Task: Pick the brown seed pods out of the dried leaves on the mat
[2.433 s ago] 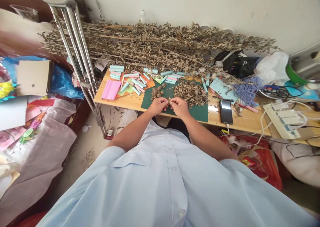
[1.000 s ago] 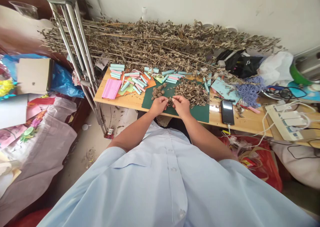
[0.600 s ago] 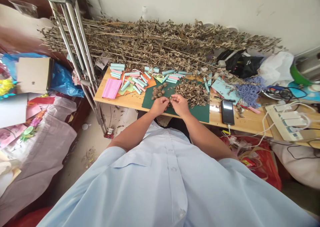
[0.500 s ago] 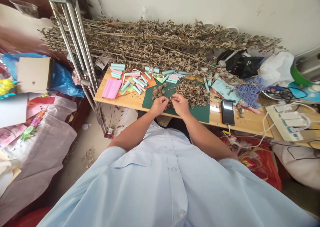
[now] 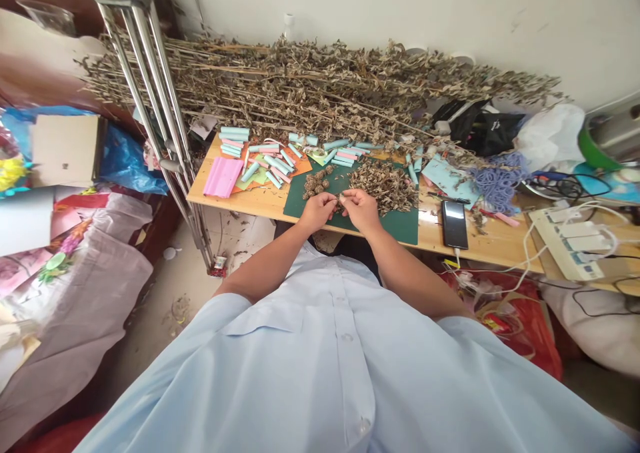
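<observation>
My left hand (image 5: 319,212) and my right hand (image 5: 361,209) meet over the near edge of a green cutting mat (image 5: 400,230). Both are closed, fingertips almost touching, pinching a small bit of dried leaves (image 5: 340,200) between them; most of it is hidden by the fingers. Just beyond my left hand sit several rolled brown balls of dried leaf (image 5: 315,183). A loose heap of dry, crumpled leaves (image 5: 385,183) lies on the mat beyond and to the right of my right hand.
Long bundles of dried stalks (image 5: 310,80) line the wall. Blue and pink paper rolls (image 5: 273,163) and a pink paper stack (image 5: 223,176) lie left. To the right are a phone (image 5: 455,224), purple cord (image 5: 500,180) and a power strip (image 5: 570,243). Metal crutches (image 5: 155,93) lean at the left.
My fingers have shifted slightly around the bit of leaves, and less of it shows between them. The heap and the balls stay where they were.
</observation>
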A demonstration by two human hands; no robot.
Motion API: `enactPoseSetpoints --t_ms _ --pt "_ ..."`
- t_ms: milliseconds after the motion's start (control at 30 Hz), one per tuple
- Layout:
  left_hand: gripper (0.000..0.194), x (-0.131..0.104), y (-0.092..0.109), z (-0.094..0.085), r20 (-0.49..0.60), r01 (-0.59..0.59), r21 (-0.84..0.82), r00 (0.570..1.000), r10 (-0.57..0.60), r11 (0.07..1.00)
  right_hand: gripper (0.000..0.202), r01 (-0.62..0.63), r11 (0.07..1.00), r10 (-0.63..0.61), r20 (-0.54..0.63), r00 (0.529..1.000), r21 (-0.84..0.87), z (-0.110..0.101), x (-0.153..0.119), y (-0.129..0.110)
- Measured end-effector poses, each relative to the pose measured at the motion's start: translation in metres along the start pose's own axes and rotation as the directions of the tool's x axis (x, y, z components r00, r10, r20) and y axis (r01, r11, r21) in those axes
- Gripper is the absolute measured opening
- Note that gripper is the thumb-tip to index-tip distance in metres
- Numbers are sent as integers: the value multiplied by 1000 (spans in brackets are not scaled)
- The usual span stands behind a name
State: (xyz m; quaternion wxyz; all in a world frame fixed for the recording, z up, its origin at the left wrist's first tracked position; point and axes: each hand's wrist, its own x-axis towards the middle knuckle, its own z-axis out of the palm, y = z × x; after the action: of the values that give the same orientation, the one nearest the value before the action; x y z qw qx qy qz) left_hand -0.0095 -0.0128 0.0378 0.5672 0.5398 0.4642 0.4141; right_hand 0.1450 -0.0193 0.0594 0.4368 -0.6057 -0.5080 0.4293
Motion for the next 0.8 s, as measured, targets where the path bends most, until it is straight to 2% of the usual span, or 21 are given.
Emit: enactPoseSetpoints --t_ms 200,567,800 --pt "14 1 -1 1 1 -10 -14 1000 10 1000 41 -13 999 12 37 999 43 2 1 3" --pt "10 -1 6 0 -12 49 -49 999 -50 998 38 18 1000 -18 -45 999 -7 1 5 13" --pt "14 3 2 -1 32 65 -64 998 -63 996 37 22 1000 -21 -72 997 0 1 3 10"
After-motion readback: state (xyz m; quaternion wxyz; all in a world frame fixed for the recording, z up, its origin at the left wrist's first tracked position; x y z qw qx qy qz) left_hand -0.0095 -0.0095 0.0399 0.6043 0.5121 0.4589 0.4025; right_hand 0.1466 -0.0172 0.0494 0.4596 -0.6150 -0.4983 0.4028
